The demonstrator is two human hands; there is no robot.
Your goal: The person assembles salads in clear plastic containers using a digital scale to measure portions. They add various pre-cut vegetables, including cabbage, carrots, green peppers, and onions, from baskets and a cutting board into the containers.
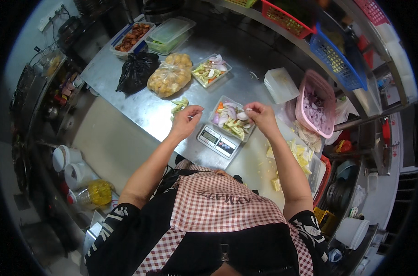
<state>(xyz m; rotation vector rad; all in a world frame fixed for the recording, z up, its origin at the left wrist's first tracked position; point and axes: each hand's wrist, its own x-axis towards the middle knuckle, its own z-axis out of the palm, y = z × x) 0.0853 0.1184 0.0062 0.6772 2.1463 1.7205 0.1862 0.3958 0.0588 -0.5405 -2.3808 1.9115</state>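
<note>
A clear plastic tub (245,137) of mixed cut vegetables, with purple onion, carrot and pale green pieces, rests on a white digital kitchen scale (216,141). At the tub's right rim is my right hand (263,118), its thumb and fingertips pinched on a small white piece. My left hand (187,120) hovers left of the tub, fingers curled and apart, with nothing seen in it. Just behind that hand, some pale green vegetable pieces (180,105) lie on the steel table (140,107). A second filled tub (225,73) stands farther back.
A bag of yellowish pieces (171,76) and a black plastic bag (137,73) sit at the back left, near two food containers. On the right are a white plastic basket (281,85), a pink basket of sliced onion (317,103) and cut yellowish leaves (300,155) on a cutting board.
</note>
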